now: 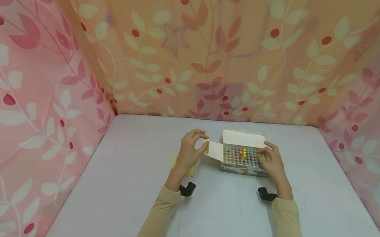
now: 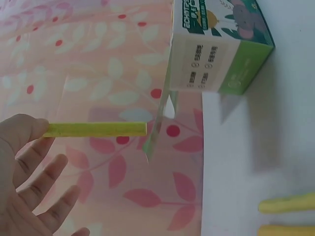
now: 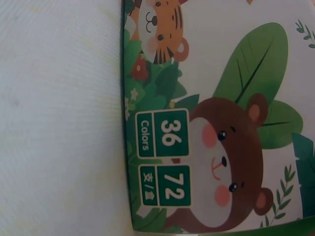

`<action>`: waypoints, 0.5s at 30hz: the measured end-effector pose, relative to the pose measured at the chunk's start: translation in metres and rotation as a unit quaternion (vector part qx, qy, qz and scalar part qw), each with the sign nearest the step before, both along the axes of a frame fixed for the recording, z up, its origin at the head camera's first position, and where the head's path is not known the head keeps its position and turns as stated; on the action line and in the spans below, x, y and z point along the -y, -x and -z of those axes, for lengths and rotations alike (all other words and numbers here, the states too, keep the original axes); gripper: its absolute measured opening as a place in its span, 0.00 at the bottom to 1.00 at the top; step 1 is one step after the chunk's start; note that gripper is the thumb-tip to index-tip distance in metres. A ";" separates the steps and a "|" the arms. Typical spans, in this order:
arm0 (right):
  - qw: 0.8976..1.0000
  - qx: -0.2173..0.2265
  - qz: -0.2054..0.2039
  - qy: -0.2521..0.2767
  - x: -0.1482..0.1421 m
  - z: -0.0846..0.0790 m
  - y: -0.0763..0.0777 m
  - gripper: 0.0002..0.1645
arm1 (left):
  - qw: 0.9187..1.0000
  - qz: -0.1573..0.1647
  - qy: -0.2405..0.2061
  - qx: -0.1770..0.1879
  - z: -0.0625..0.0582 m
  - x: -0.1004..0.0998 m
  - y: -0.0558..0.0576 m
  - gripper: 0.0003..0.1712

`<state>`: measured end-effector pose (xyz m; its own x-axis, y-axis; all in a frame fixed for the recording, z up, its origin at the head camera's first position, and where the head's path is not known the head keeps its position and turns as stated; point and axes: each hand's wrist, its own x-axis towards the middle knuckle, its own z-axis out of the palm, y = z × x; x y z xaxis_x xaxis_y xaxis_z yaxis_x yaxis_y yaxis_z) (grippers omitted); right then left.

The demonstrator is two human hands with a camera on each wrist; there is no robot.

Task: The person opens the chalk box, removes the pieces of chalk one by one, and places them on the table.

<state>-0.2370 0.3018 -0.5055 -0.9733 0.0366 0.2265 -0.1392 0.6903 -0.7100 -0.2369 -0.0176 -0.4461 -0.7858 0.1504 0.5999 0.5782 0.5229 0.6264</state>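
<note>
In the head view my left hand (image 1: 190, 149) pinches a yellow chalk stick (image 1: 208, 145) upright between thumb and forefinger, over the left flap of the open box (image 1: 244, 169). The left wrist view shows this chalk stick (image 2: 98, 129) with its far end free; the other fingers are loosely spread. My right hand (image 1: 272, 161) holds the box at its right end, fingers at the lid and over the rim. Many coloured chalk ends fill the box in rows. Several yellow and orange sticks (image 1: 244, 153) stand higher than the rest near the middle.
A few yellow chalk sticks (image 1: 192, 171) lie on the white table (image 1: 223, 214), partly hidden behind my left wrist. The box lid (image 1: 243, 139) is folded up at the back. Floral curtains (image 1: 194, 53) enclose the table's back and sides.
</note>
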 end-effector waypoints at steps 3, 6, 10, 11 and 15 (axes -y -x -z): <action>1.000 -0.002 0.000 0.001 0.000 0.001 0.000 0.08 | 1.000 0.001 0.000 0.005 0.004 0.008 0.000 0.05; 1.000 0.003 0.004 0.001 0.000 0.000 0.000 0.09 | 1.000 0.007 -0.004 0.017 0.007 0.018 0.000 0.04; 1.000 0.008 0.008 0.000 0.001 0.000 0.000 0.09 | 1.000 0.008 -0.017 0.024 0.008 0.029 -0.001 0.05; 1.000 0.009 0.009 -0.001 0.001 0.000 0.000 0.09 | 0.999 0.007 -0.021 0.024 0.008 0.031 -0.001 0.05; 1.000 0.009 0.010 -0.003 0.001 0.000 0.001 0.08 | 0.999 0.000 -0.027 0.026 0.007 0.039 -0.003 0.06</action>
<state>-0.2375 0.3009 -0.5052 -0.9762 0.0552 0.2096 -0.1125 0.6973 -0.7079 -0.2335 -0.0569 -0.4534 -0.8162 0.1188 0.5654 0.5438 0.4886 0.6824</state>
